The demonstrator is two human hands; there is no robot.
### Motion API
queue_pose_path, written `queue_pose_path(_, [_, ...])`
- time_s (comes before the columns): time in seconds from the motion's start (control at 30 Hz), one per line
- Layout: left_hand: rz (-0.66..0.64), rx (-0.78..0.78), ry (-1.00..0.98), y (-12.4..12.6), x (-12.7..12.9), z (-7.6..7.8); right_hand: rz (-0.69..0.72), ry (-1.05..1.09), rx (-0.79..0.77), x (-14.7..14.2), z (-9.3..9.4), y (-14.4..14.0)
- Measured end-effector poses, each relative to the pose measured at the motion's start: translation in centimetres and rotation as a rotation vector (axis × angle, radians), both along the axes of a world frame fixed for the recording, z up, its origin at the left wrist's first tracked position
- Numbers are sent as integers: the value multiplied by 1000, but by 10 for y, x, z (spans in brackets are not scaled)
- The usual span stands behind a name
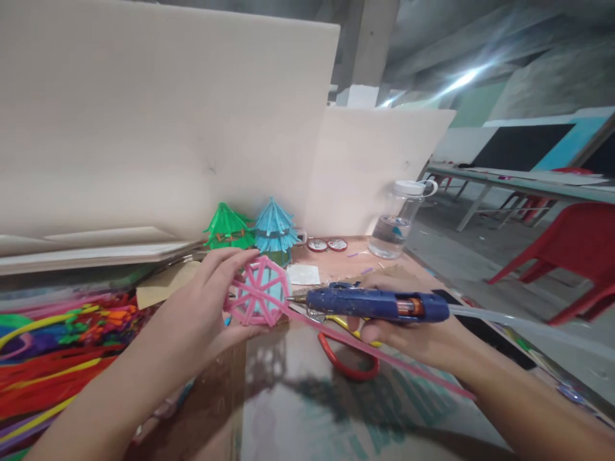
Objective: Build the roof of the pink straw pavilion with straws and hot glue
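Note:
My left hand (211, 288) is closed around the edge of a small pink spoked frame (261, 292), made of fuzzy pipe cleaner, with pale blue showing behind its spokes. In my right hand (398, 320) is a dark blue glue gun (369, 302), a clear glue stick running out of its back. The gun's nozzle is at the right rim of the pink frame. From that rim a long pink pipe cleaner (384, 358) trails down to the right, across my right forearm. Scissors with red and yellow handles (348, 362) lie beneath the gun.
Green (225, 227) and blue pipe-cleaner huts (275, 230) stand at the back, near a water bottle (391, 224). Colourful pipe cleaners (52, 371) fill the left side. A white board (158, 128) rises behind; a red chair (571, 250) is at right.

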State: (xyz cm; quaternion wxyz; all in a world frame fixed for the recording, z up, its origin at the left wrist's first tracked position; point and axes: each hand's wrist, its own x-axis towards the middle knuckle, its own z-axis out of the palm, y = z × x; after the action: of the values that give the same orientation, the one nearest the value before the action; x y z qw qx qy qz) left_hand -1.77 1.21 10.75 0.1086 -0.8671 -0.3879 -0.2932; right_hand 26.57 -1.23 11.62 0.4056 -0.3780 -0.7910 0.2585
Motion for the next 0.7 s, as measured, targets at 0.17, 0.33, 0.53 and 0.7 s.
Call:
queue_pose_path(0.17, [40, 57, 39, 0, -1, 1, -54, 6, 43, 3, -12, 4])
queue_pose_path(0.33, [45, 80, 39, -2, 1, 3, -76, -24, 87, 6, -19, 5])
queue_pose_path(0.53, [44, 85, 53, -4, 3, 6, -119, -61, 84, 3, -19, 5])
queue_pose_path(0.7, [45, 69, 67, -3, 0, 6, -123, -59, 99, 5, -19, 5])
